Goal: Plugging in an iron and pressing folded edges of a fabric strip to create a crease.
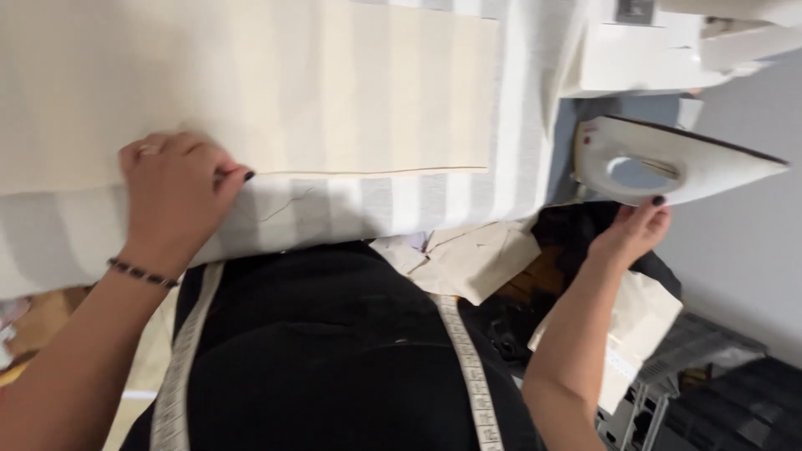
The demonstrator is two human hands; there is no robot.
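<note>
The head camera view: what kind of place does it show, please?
Most likely a sewing or tailoring workroom. The left hand presses on striped pale fabric, the right hand reaches a white iron, and a measuring tape hangs around the person's neck.

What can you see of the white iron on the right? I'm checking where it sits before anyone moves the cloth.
The white plastic clothes iron stands on its heel at the right end of the work surface, off the striped cream fabric. Its body is smooth, with an open loop handle and a dark soleplate edge along its upper side, the pointed tip aiming right. The right hand reaches up to it from below, its dark-nailed fingertips touching the body under the handle, not wrapped around it. No cord is visible.
</note>
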